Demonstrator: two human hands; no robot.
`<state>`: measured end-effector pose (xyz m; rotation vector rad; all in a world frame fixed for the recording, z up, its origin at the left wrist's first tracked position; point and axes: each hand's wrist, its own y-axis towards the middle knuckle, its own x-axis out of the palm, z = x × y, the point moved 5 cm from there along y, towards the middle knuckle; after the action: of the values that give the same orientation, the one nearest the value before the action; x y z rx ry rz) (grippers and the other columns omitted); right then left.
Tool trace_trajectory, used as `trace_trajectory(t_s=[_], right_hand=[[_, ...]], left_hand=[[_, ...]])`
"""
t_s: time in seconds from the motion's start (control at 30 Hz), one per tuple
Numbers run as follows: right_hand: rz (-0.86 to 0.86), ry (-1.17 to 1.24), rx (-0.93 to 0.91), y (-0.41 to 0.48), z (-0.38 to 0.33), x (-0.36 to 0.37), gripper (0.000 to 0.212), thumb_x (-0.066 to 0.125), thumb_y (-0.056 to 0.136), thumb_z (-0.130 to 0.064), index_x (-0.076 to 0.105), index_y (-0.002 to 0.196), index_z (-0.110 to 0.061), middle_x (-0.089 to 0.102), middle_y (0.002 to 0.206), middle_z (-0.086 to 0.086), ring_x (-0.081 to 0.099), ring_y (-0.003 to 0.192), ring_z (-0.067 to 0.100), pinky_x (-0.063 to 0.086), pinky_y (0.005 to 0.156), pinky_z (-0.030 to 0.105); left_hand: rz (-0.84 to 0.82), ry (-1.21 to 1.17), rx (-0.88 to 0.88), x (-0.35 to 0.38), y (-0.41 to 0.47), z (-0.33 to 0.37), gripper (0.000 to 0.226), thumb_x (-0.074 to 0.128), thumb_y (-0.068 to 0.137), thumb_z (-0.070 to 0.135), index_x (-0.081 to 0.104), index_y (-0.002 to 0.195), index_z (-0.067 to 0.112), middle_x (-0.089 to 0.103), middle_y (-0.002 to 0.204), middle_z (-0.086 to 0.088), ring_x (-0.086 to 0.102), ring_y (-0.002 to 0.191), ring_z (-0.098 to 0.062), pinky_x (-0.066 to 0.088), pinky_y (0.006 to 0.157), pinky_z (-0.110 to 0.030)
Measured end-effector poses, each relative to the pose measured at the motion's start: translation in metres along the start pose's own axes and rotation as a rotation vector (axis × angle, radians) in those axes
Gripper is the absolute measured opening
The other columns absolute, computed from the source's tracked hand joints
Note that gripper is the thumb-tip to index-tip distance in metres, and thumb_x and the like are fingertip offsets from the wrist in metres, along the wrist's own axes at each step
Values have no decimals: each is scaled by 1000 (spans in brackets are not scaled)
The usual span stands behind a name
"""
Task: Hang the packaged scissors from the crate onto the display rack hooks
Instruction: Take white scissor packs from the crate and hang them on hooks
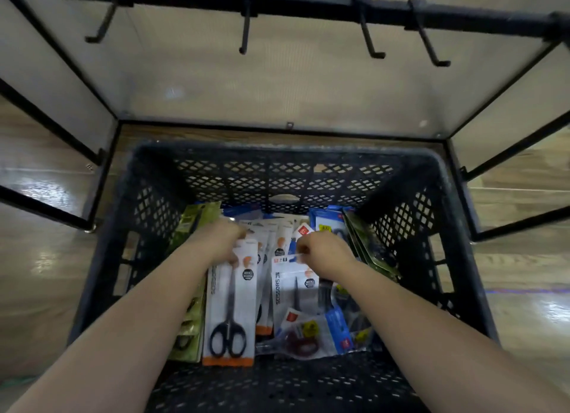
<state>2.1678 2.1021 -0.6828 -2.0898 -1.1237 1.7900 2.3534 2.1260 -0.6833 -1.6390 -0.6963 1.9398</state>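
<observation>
My left hand (pixel 220 243) curls around the top of a white scissors pack (pixel 229 307). My right hand (pixel 324 252) pinches the top edge of a second pack (pixel 291 289). Both packs lie in the black crate (pixel 456 227), below the rack hooks (pixel 245 33).

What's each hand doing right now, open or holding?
Left hand: grips the top of the orange-trimmed scissors pack.
Right hand: pinches the top of the white scissors pack.
</observation>
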Motion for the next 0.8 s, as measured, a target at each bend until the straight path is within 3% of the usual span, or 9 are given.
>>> trace_trajectory(t_s=[0.07,0.17,0.23,0.33,0.43,0.57,0.67,0.8], right_hand=[[-52,23,-33,-12,-6,-7,12,56,91,-22,57,80,-26,67,93,3,57,85,22,39,63,27],[-71,77,-74,-42,-22,-36,16,56,93,-24,56,78,-20,59,80,-1,52,76,19,38,60,26],[-17,121,-71,-64,-34,-70,14,55,94,-22,63,84,-15,60,83,0,54,78,19,40,58,27],[67,154,-47,-102,-51,-138,11,57,91,-21,68,90,-22,69,96,0,61,92,21,50,73,31],[163,167,-46,-149,-74,-220,12,57,88,-22,69,88,-24,69,96,0,62,93,21,47,72,30],[326,148,-64,-221,-108,-337,14,57,89,-23,69,96,-21,69,100,3,61,96,24,42,71,28],[417,116,-98,-279,-136,-424,15,55,90,-22,68,96,-22,67,98,1,60,94,24,46,72,29],[543,88,-142,-356,-169,-527,19,52,93,-20,68,104,-19,67,104,3,60,97,24,49,78,32]], left_hand=[[-8,-67,21,-20,-15,2,36,70,82,25,59,116,20,59,117,0,55,101,-16,43,76,-25],[-15,-100,73,-53,-49,11,22,71,82,25,65,102,19,64,107,1,54,90,-14,43,75,-26],[-4,-113,84,-79,-77,21,21,71,82,26,69,102,17,67,103,2,58,91,-13,46,78,-25],[37,-103,82,-137,-128,38,19,66,86,24,72,102,16,70,103,3,62,92,-12,49,80,-26],[112,-31,85,-212,-189,55,17,57,91,19,70,102,17,68,107,-3,61,97,-18,49,82,-30],[253,251,115,-328,-282,85,24,49,96,23,63,115,21,62,116,-6,59,104,-25,42,74,-33],[371,402,154,-414,-352,109,24,46,96,26,62,113,23,63,116,-7,59,105,-27,41,74,-32],[459,344,214,-515,-437,138,22,53,94,30,60,114,26,62,116,-5,59,104,-25,39,72,-29]])
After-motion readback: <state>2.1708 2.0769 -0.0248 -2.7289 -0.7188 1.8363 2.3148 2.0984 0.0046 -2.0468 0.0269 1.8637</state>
